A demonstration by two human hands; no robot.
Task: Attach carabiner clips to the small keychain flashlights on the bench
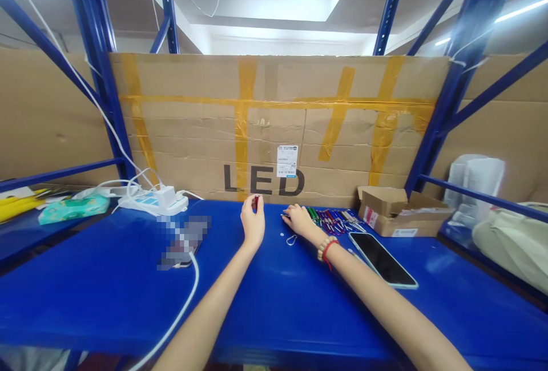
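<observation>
My left hand [252, 220] is raised a little above the blue shelf top [274, 297], with its fingers pinched on a small dark red object [257, 200]. My right hand [298, 220] rests on the shelf, fingers curled at the left end of a row of several small coloured pen-like items [336, 220]. I cannot make out whether it grips one. A small metal clip [291, 240] lies just in front of the right hand. A bead bracelet [325, 247] sits on my right wrist.
A phone [382, 259] lies face up to the right. Behind it stands an open cardboard box [400, 211]. A white power strip [154, 201] with cables sits at the left, beside a green packet [72, 209]. A taped cardboard sheet marked LED [278, 125] closes the back.
</observation>
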